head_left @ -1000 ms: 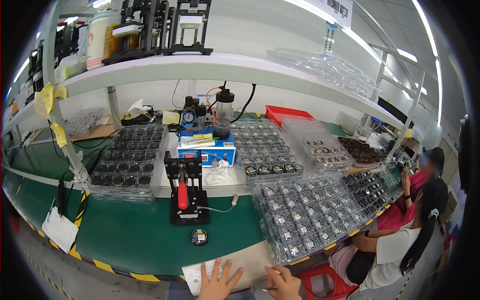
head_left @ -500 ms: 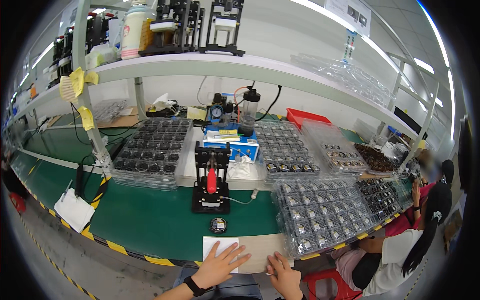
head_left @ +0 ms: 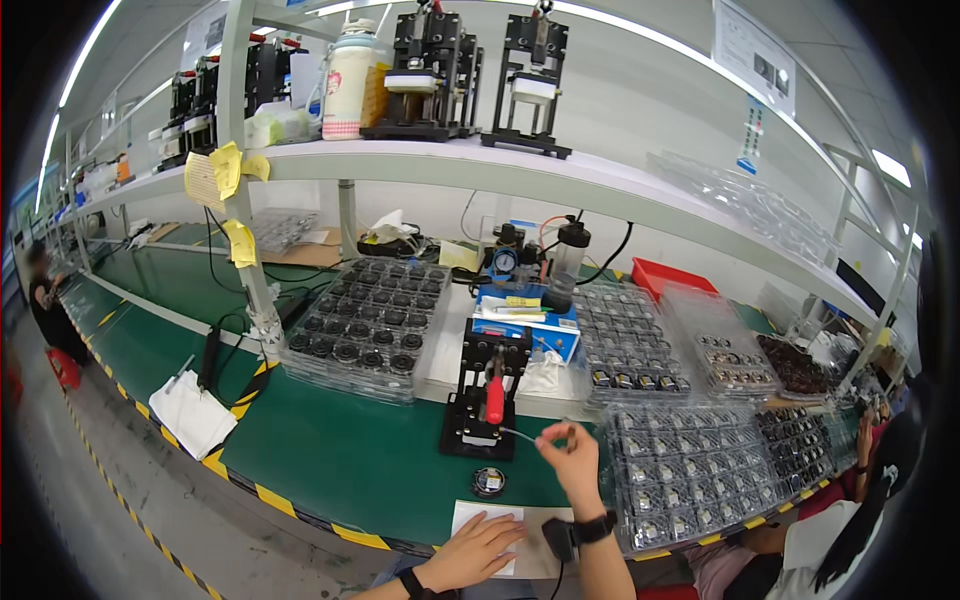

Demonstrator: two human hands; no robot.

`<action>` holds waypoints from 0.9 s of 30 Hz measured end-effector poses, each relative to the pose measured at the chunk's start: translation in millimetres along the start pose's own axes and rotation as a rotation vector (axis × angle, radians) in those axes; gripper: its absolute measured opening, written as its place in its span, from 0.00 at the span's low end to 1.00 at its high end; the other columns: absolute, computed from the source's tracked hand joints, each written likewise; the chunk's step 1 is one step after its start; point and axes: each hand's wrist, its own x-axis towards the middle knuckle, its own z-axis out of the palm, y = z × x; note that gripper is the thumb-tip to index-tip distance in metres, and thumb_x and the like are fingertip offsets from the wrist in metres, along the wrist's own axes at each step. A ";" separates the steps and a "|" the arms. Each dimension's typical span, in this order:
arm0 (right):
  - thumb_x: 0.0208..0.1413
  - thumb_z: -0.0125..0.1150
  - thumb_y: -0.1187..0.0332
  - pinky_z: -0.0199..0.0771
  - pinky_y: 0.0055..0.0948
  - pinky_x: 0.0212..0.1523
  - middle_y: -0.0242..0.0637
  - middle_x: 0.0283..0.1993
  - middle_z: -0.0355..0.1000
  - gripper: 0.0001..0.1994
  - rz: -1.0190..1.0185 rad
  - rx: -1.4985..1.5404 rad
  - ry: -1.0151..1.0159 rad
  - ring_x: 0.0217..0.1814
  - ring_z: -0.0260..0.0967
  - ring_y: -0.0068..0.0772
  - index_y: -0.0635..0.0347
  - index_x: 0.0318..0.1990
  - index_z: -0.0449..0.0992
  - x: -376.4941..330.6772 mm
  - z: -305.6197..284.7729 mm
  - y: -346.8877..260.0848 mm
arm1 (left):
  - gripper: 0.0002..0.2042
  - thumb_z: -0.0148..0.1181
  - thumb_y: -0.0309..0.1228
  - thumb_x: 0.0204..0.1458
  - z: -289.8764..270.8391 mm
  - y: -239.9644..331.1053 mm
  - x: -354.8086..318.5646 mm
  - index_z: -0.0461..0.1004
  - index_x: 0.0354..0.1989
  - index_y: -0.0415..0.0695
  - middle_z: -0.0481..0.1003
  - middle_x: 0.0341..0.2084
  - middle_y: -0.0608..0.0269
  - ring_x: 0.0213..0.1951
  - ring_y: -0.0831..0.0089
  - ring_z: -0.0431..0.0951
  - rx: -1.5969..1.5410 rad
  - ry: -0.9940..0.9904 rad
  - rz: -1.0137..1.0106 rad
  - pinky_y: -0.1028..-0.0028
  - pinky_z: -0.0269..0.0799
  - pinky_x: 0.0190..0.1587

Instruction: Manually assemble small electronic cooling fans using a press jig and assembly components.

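My left hand [head_left: 480, 550] lies flat, fingers stretched out, over a sheet of white paper [head_left: 470, 512] at the table's front edge. To its right and farther in, my right hand [head_left: 570, 462] is raised, its fingertips pinched on the end of a thin clear tube [head_left: 520, 434]. The tube runs left to a black clamp fixture [head_left: 465, 425] with a red handle [head_left: 495, 400]. In front of the fixture, a small round black part [head_left: 489, 482] with a pale centre rests on the green tabletop. A beige board [head_left: 545, 525] lies beside the paper, partly under my right forearm.
Stacked clear trays of round parts [head_left: 690, 470] stand on the right, and trays of black parts [head_left: 365, 315] on the left. Behind the fixture sits a blue box [head_left: 545, 330] with tubes on it. A shelf [head_left: 600, 190] crosses above. A co-worker [head_left: 850, 540] sits at right.
My right hand has moved from the board up and forward to the thin tube and taken hold of its end. My left hand stays on the paper. The whole view has shifted.
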 end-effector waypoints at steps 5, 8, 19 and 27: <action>0.44 0.67 0.81 0.67 0.16 0.34 0.26 0.27 0.70 0.10 0.013 0.239 0.081 0.29 0.66 0.15 0.61 0.33 0.73 46.2 15.9 22.2 | 0.10 0.59 0.30 0.48 -85.1 -19.7 5.6 0.78 0.39 0.48 0.75 0.32 0.69 0.34 0.69 0.75 0.049 0.095 0.095 0.71 0.70 0.37; 0.45 0.66 0.81 0.66 0.16 0.33 0.27 0.27 0.70 0.09 0.046 0.272 0.110 0.29 0.66 0.14 0.61 0.33 0.72 46.6 15.4 35.3 | 0.07 0.62 0.23 0.43 -112.7 -64.9 20.2 0.78 0.32 0.47 0.74 0.26 0.67 0.25 0.71 0.74 -0.002 0.229 -0.102 0.73 0.68 0.25; 0.55 0.61 0.73 0.63 0.16 0.26 0.28 0.26 0.70 0.05 0.197 0.275 -0.072 0.24 0.67 0.16 0.62 0.33 0.71 29.6 32.0 32.9 | 0.11 0.68 0.35 0.45 -74.3 -136.9 94.9 0.77 0.34 0.45 0.76 0.29 0.65 0.20 0.77 0.74 -0.463 0.065 -0.196 0.78 0.68 0.22; 0.60 0.56 0.68 0.60 0.17 0.21 0.28 0.19 0.69 0.09 0.146 -0.004 -0.140 0.20 0.66 0.14 0.65 0.32 0.75 11.4 36.3 14.0 | 0.16 0.69 0.38 0.44 -78.6 -114.4 82.3 0.79 0.41 0.46 0.78 0.31 0.65 0.18 0.78 0.74 -0.419 -0.036 -0.146 0.80 0.68 0.21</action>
